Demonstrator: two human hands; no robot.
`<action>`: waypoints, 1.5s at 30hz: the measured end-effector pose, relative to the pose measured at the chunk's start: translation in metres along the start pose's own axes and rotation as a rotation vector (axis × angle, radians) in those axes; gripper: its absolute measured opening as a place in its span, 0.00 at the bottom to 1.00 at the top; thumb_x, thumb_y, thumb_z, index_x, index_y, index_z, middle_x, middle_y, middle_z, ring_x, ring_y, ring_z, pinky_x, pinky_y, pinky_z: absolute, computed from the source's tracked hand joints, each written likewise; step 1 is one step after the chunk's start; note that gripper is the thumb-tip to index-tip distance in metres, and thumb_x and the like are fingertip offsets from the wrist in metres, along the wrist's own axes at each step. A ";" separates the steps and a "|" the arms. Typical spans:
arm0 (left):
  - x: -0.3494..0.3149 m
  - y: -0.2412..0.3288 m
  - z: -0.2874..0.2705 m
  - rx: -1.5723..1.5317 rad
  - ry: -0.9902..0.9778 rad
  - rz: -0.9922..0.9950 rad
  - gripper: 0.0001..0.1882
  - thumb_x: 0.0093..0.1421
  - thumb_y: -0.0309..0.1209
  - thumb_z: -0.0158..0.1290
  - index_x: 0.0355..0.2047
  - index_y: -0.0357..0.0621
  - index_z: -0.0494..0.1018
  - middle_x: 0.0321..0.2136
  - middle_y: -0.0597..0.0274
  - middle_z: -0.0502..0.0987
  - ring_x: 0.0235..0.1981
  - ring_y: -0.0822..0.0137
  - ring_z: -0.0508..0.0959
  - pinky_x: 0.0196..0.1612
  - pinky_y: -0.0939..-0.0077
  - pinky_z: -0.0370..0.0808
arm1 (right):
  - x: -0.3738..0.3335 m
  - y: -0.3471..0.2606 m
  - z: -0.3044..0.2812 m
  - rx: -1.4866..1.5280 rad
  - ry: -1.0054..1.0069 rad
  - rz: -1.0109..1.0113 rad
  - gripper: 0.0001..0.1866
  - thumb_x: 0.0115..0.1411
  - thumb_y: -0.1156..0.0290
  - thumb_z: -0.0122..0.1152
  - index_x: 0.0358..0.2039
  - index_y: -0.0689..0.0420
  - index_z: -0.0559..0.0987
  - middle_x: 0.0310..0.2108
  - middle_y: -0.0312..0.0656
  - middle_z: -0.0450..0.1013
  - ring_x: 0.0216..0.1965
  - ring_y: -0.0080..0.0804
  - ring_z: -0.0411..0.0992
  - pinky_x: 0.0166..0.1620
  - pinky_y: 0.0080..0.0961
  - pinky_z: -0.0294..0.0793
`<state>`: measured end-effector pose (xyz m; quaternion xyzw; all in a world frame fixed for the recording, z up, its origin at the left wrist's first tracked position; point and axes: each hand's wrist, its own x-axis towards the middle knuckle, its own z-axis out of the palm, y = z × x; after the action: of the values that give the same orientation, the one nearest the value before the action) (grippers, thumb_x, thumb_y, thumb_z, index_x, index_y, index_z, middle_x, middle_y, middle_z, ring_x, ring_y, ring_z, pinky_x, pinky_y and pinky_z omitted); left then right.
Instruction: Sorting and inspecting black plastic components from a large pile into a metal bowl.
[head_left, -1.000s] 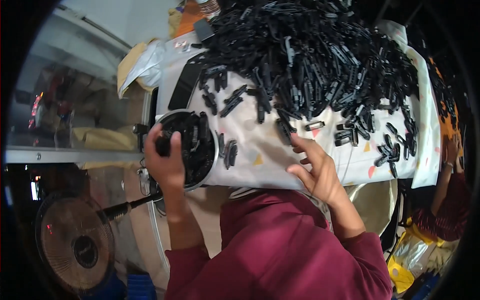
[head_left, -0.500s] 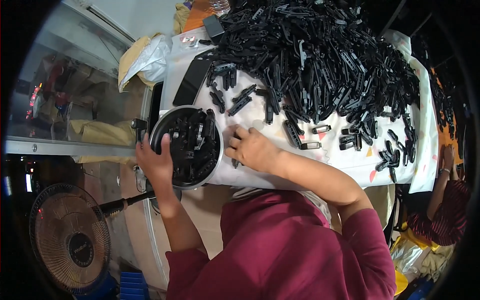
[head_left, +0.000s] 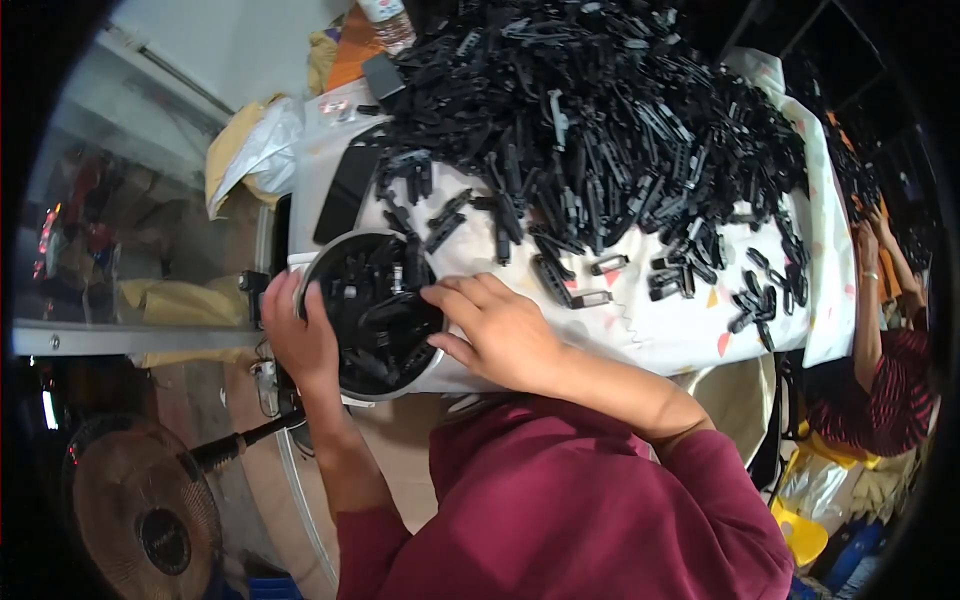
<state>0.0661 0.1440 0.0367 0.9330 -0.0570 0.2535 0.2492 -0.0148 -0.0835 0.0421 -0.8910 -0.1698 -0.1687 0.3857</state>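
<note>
An elongated black plastic part lies among others inside the round bowl, just left of the right hand's fingertips, its long axis running roughly left to right with the right end tipped slightly far. The right hand is nearer to it, reaching over the bowl's right rim; its thumb stands apart from the index finger, nothing visible between them. The left hand is at the left rim, its thumb and fingers spread wide. The bowl sits at the near left corner of the desk, close to its near edge. A phone lies just beyond the bowl, and the heap of black parts bounds the far side; pale cloth shows right of the right hand, past two silver-faced pieces.
</note>
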 end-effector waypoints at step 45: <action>-0.048 0.206 0.108 0.053 -0.574 0.887 0.05 0.44 0.29 0.57 0.24 0.46 0.75 0.29 0.67 0.71 0.34 0.62 0.69 0.36 0.66 0.65 | -0.154 0.091 -0.115 -0.623 0.165 0.493 0.20 0.42 0.70 0.60 0.39 0.54 0.73 0.46 0.45 0.66 0.43 0.45 0.64 0.43 0.32 0.67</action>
<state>0.0250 -0.0894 0.0216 0.8570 -0.5059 0.0703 0.0687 -0.1315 -0.2542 -0.0073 -0.9627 0.1398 -0.1854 0.1386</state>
